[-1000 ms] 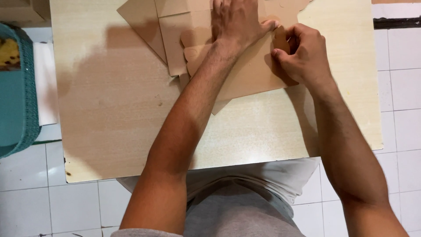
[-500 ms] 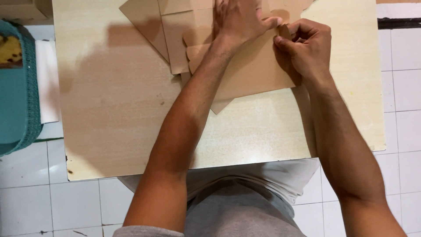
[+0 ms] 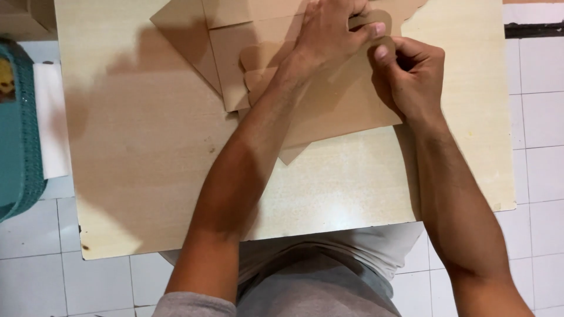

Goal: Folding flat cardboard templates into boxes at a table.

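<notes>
1. The brown cardboard sheet [image 3: 329, 111] lies flat on the far part of the light wooden table [image 3: 147, 176], partly over other cardboard pieces [image 3: 194, 35].
2. The left hand [image 3: 329, 35] presses on the sheet with fingers spread flat, grasping nothing.
3. The right hand [image 3: 408, 73] has bent fingers that pinch the sheet's edge.
4. A teal basket [image 3: 17, 135] stands on the white tiled floor [image 3: 540, 88], left of the table.

right hand [image 3: 411, 76] shifted up the brown cardboard [image 3: 329, 111], thumb now raised
</notes>
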